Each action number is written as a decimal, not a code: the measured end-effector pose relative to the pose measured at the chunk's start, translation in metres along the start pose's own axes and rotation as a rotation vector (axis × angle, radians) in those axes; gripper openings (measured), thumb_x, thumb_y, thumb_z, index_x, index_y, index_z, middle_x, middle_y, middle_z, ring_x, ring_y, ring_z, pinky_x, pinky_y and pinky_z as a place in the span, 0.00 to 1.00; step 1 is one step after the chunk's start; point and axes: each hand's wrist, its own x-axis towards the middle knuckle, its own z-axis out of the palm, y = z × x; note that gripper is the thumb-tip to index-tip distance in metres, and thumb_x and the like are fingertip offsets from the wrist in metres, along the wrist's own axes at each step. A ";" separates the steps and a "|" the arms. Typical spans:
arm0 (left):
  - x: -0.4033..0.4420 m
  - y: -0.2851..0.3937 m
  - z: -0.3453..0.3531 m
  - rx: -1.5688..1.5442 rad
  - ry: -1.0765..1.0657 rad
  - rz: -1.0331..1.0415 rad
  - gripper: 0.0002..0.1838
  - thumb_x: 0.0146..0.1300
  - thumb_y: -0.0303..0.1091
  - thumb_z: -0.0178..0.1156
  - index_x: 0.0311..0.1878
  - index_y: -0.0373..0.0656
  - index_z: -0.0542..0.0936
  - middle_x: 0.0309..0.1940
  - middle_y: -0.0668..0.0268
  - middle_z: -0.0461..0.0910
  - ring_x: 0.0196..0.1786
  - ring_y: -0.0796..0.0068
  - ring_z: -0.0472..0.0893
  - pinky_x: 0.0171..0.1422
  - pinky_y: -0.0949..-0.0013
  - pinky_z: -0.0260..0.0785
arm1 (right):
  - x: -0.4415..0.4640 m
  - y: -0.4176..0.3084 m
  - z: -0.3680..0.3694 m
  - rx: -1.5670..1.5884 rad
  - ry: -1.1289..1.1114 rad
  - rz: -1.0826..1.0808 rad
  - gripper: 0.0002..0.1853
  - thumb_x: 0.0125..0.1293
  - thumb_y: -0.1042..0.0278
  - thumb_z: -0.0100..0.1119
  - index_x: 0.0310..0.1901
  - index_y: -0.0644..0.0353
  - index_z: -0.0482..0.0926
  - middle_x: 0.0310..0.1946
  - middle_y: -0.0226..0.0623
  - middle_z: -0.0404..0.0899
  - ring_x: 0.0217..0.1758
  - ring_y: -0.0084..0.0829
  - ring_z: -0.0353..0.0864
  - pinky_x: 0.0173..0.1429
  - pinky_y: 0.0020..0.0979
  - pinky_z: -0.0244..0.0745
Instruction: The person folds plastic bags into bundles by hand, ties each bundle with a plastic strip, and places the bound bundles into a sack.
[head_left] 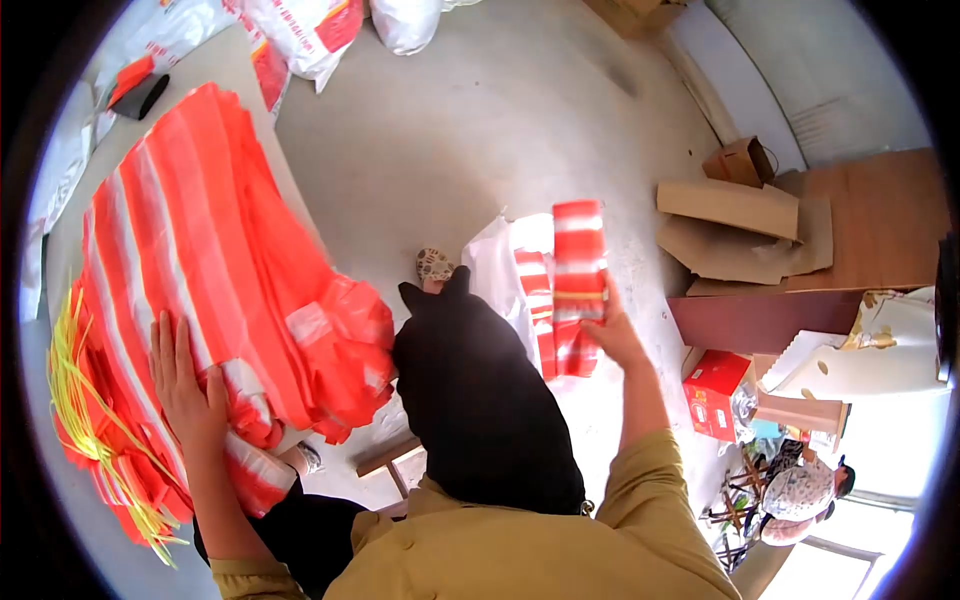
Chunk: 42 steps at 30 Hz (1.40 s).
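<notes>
My left hand [188, 390] lies flat with its fingers stretched out on a big pile of red-and-white striped plastic bags [200, 230], which covers the table at my left. A bunch of thin yellow strips [85, 425] hangs over the pile's near left side. Out to the right, my right hand [618, 330] is closed on a folded bundle of striped plastic bags [579, 245], with a narrow yellowish band across it. Beneath that bundle, a white sack [492, 265] stands open on the floor, with more red-and-white bundles [535, 290] in it.
Filled white sacks [300, 35] stand beyond the table, and a dark object [140, 97] lies on its far end. At right are cardboard boxes [735, 230], a red box [718, 395] and a brown panel [880, 215]. A seated person [800, 490] is farther back.
</notes>
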 end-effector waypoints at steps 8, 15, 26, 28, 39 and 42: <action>-0.004 -0.003 0.008 0.075 0.015 -0.010 0.36 0.67 0.38 0.52 0.80 0.42 0.71 0.83 0.53 0.66 0.86 0.48 0.61 0.89 0.44 0.51 | 0.046 0.207 0.050 -0.013 -0.044 0.247 0.57 0.59 0.87 0.62 0.88 0.50 0.44 0.79 0.47 0.65 0.80 0.41 0.68 0.75 0.36 0.73; -0.001 0.001 0.006 0.070 0.014 0.015 0.35 0.72 0.42 0.49 0.80 0.42 0.70 0.84 0.53 0.65 0.86 0.47 0.61 0.88 0.44 0.53 | 0.059 0.211 0.062 -0.112 0.036 0.264 0.55 0.59 0.92 0.54 0.87 0.47 0.50 0.77 0.49 0.68 0.82 0.46 0.66 0.81 0.39 0.66; -0.004 -0.002 0.008 0.097 0.006 0.004 0.34 0.79 0.52 0.44 0.82 0.44 0.69 0.84 0.55 0.64 0.87 0.48 0.60 0.88 0.44 0.53 | 0.067 0.213 0.070 -0.272 0.058 0.248 0.44 0.71 0.88 0.45 0.86 0.45 0.56 0.80 0.49 0.65 0.83 0.49 0.65 0.84 0.42 0.62; -0.001 0.001 0.007 0.084 0.016 0.018 0.34 0.79 0.52 0.44 0.82 0.44 0.69 0.84 0.55 0.65 0.87 0.48 0.61 0.88 0.44 0.54 | 0.070 0.204 0.072 -0.444 0.127 0.340 0.46 0.68 0.86 0.53 0.86 0.42 0.58 0.79 0.50 0.67 0.82 0.52 0.66 0.82 0.43 0.65; -0.001 0.000 0.008 0.096 0.017 0.018 0.34 0.79 0.51 0.44 0.81 0.43 0.70 0.83 0.54 0.66 0.86 0.47 0.62 0.88 0.43 0.54 | 0.073 0.231 0.148 -1.165 0.414 0.144 0.33 0.77 0.60 0.54 0.82 0.38 0.62 0.82 0.53 0.57 0.82 0.60 0.62 0.77 0.61 0.68; -0.002 -0.001 0.007 0.094 0.012 0.014 0.35 0.80 0.54 0.44 0.80 0.42 0.70 0.83 0.53 0.66 0.85 0.45 0.63 0.87 0.43 0.55 | 0.076 0.227 0.139 -1.117 0.298 0.202 0.34 0.79 0.61 0.51 0.84 0.31 0.57 0.86 0.47 0.50 0.86 0.55 0.57 0.81 0.60 0.63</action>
